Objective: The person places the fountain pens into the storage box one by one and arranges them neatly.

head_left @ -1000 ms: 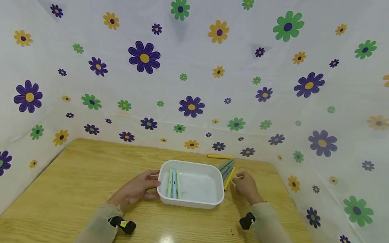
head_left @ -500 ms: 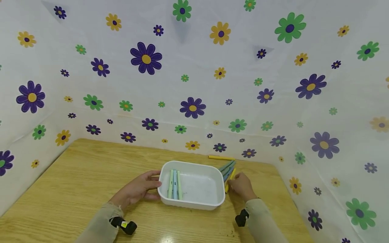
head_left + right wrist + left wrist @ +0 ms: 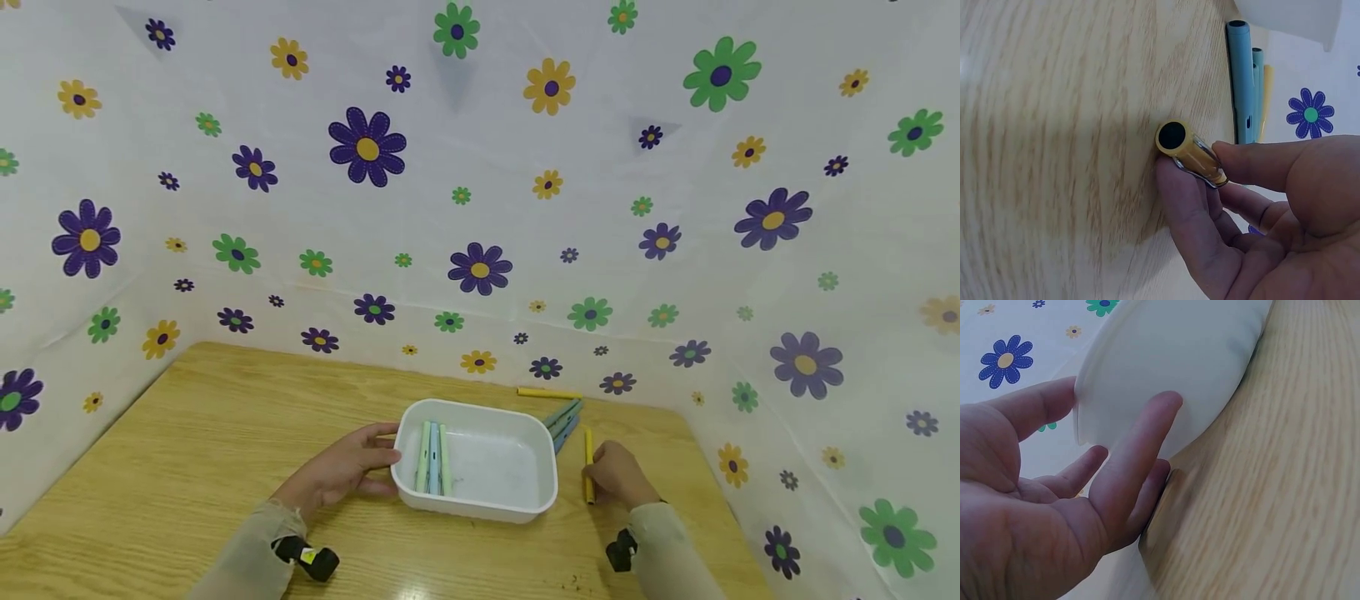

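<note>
My right hand [image 3: 619, 475] pinches a yellow pen [image 3: 588, 467] between thumb and fingers, to the right of a white tray [image 3: 480, 501]. In the right wrist view the yellow pen [image 3: 1194, 157] shows a black round end and a metal clip. My left hand [image 3: 347, 462] is at the tray's left end, its extended fingers touching the rim and outer wall. The left wrist view shows the tray [image 3: 1147, 369] against the spread fingers. Inside the tray, at its left side, pale green and light blue pens [image 3: 433, 458] lie side by side.
Beyond the tray's right corner lie green and blue pens [image 3: 566, 419] in a bunch. Another yellow pen [image 3: 549, 393] lies along the table's back edge. A flower-printed cloth [image 3: 420, 208] hangs around the wooden table [image 3: 247, 408]. Small dark specks mark the table's front right.
My right hand has reached the yellow pen beside the bunch, taken hold of it and drawn it right, away from the bunch. The left hand stays at the tray.
</note>
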`<state>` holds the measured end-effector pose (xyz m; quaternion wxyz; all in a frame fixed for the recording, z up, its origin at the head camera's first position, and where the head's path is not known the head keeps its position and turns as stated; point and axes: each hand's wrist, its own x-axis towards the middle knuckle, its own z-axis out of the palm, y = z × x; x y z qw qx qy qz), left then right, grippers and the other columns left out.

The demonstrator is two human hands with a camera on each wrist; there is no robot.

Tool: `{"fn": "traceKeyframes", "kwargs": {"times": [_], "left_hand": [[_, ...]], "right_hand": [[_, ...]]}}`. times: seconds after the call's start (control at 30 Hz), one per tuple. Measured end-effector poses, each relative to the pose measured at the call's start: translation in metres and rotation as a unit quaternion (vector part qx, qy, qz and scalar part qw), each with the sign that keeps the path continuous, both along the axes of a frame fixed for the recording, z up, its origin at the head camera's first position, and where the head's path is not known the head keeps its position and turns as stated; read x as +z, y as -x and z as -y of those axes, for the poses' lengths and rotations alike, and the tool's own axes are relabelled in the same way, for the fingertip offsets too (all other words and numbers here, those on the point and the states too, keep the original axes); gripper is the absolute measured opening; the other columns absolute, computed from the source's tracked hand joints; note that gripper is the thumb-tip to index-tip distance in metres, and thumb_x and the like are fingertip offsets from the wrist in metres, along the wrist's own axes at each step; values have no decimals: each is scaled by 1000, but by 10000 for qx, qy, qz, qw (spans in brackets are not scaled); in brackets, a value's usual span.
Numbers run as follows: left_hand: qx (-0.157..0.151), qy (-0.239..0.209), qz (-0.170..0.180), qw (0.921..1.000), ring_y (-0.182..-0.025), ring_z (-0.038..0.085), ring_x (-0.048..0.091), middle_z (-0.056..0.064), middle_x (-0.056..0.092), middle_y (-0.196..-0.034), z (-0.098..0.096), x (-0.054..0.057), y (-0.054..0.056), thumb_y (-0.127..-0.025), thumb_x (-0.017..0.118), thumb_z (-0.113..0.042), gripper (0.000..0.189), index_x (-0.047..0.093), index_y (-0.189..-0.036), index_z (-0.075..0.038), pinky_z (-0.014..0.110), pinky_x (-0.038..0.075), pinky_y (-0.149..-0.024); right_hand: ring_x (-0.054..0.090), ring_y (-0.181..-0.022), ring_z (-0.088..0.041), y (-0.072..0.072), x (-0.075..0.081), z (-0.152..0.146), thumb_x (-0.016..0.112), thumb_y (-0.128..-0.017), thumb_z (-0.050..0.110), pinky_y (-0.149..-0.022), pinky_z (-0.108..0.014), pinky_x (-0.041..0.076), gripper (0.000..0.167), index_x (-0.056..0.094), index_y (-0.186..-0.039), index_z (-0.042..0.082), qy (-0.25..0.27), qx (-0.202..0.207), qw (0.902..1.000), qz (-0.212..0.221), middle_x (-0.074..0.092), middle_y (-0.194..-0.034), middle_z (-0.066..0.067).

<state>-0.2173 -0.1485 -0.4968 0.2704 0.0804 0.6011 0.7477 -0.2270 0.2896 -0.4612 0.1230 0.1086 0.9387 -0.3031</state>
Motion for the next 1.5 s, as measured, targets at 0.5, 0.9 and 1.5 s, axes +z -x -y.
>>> {"fn": "traceKeyframes", "kwargs": {"times": [0.5,0.9,1.5], "left_hand": [[-25,3,-15,10000,-122,35,64,31,41,-152,1,-4,2,-103,65,-14,72,25,-161,0,53,60,-94],[-43,17,-46,10000,-123,34,62,34,36,-155,0,-5,1,-103,65,-15,75,22,-161,2,53,61,-93],[-102,-6,-38,9999,-123,34,63,33,38,-154,0,-2,1,-103,66,-16,75,22,-161,2,53,61,-93]], "right_hand": [[64,-59,-23,-8,-1,-5,62,-96,2,-52,-32,61,12,51,-97,-4,49,30,9999,103,57,-78,-17],[62,-60,-25,-19,3,-13,60,-97,0,-51,-33,60,12,49,-97,-2,48,21,9998,188,57,-84,-18],[58,-58,-23,-24,-6,-28,66,-97,6,-47,-28,53,19,48,-93,0,-281,186,9994,-127,55,-78,-14]]}}
